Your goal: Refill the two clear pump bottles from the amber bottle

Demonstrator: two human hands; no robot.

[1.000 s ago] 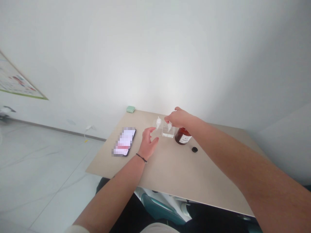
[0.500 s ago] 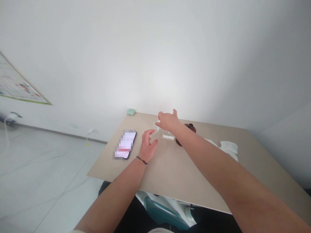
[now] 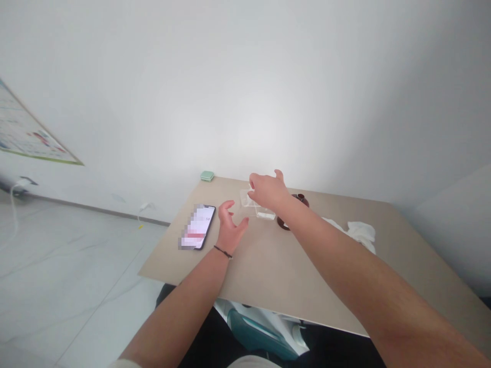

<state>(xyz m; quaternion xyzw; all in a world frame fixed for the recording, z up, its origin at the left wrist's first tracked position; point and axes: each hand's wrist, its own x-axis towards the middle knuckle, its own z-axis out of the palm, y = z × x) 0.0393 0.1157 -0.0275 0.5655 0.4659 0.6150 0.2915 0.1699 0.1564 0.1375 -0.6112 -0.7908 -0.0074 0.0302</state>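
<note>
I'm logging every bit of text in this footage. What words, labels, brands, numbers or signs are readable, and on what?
None can be read with certainty.
Poster: print too small and blurred.
Phone: screen largely pixelated; the few marks left are too small.
Bottle: partly hidden; nothing readable on what shows.

On the tabletop (image 3: 268, 271), the bottle (image 3: 282, 223) is standing at three o'clock from the nearer container (image 3: 265, 215), the phone (image 3: 199, 226) lying at nine.

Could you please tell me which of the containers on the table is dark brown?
The rounded bottle partly hidden by the right forearm is dark brown; the boxy containers to its left are clear.
</note>
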